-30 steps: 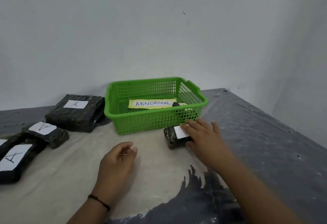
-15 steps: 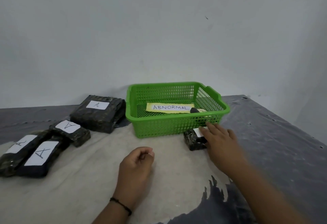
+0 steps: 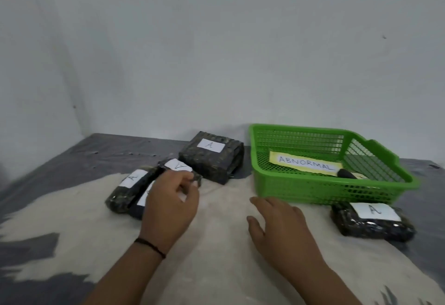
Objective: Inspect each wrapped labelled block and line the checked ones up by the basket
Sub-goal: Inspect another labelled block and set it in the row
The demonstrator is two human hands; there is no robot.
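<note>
The right hand (image 3: 279, 222) has left the block (image 3: 372, 222) at lower right before the basket (image 3: 301, 184) and now lies flat at centre. The left hand (image 3: 172, 202) has reached to the blocks at left, its fingers curled at one block (image 3: 179, 168).

A yellow paper strip (image 3: 305, 165) lying inside the green basket (image 3: 289, 184) reads "ABNORMAL". White labels marked "A" sit on the large wrapped block (image 3: 212, 157) near the desk's far edge, the block in front of the basket (image 3: 372, 222), and two blocks at left (image 3: 127, 189) (image 3: 179, 167).
</note>
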